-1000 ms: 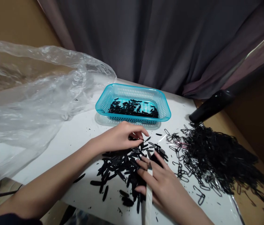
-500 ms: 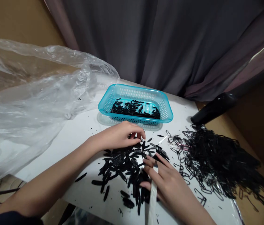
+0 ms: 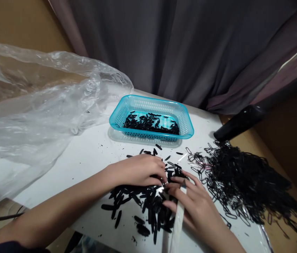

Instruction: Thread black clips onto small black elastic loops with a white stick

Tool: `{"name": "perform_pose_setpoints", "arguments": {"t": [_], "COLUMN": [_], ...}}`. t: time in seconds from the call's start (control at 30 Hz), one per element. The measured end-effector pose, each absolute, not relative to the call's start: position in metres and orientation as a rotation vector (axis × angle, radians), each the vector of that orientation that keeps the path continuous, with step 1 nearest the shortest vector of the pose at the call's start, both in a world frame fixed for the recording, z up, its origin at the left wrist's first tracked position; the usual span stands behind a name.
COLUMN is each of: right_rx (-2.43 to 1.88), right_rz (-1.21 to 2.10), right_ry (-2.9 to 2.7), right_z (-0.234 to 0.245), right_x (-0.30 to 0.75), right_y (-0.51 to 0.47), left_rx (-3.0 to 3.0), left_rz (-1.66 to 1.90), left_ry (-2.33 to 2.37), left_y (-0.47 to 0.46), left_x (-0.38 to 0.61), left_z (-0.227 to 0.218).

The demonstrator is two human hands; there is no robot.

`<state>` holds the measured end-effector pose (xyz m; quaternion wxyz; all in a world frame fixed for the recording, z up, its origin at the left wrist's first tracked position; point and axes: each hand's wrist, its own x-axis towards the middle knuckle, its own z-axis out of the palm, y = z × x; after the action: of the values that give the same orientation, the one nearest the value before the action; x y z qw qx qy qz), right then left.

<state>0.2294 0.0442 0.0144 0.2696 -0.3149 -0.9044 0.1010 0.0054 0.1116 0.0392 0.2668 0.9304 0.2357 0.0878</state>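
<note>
A heap of small black oblong pieces (image 3: 143,202) lies on the white table (image 3: 90,158) in front of me. My left hand (image 3: 138,170) rests palm down on the heap's far side, fingers curled with the tips pressed into the pieces. My right hand (image 3: 190,203) lies on the heap's right side, fingers bent toward the left hand, and a pale strip (image 3: 176,225) runs under its fingers to the table's near edge. The fingertips of both hands nearly meet. What either hand pinches is hidden.
A turquoise perforated basket (image 3: 182,119) holding more black pieces stands behind the heap. A tangle of thin black loops (image 3: 243,179) spreads at the right. A large clear plastic bag (image 3: 32,109) covers the left. A black cylinder (image 3: 238,123) lies at the back right, before dark curtains.
My left hand has drawn back toward me, from the heap's far edge onto its middle. My right hand has shifted slightly right and closer, so the fingertips now nearly meet.
</note>
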Motion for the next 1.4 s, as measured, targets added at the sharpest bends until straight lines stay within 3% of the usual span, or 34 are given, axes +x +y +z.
{"name": "perform_pose_setpoints", "arguments": {"t": [0.53,0.63,0.73,0.9,1.13,1.4], "right_rx": [-1.052,-1.14,-1.207,-1.028,-0.883,-0.812], "right_rz": [0.505,0.772,1.262,1.86,2.123,2.168], "right_ry": [-1.955,-1.792,-1.496,-1.01,-0.487,-0.202], "right_z": [0.018,0.017,0.021,0.026,0.021,0.02], "right_x": [0.247,0.24,0.227,0.21,0.215,0.214], "right_y": [0.041,0.04,0.038,0.033,0.034,0.036], "left_rx": [2.573,2.501,2.445,2.603,2.562,2.618], "left_rz": [0.168,0.278,0.461,0.605,0.826,0.746], "left_ry": [0.81,0.806,0.751,0.518,0.476,0.521], "left_y": [0.104,0.104,0.101,0.093,0.093,0.091], "left_x": [0.01,0.008,0.012,0.023,0.022,0.026], "left_z": [0.041,0.046,0.047,0.039,0.04,0.04]}}
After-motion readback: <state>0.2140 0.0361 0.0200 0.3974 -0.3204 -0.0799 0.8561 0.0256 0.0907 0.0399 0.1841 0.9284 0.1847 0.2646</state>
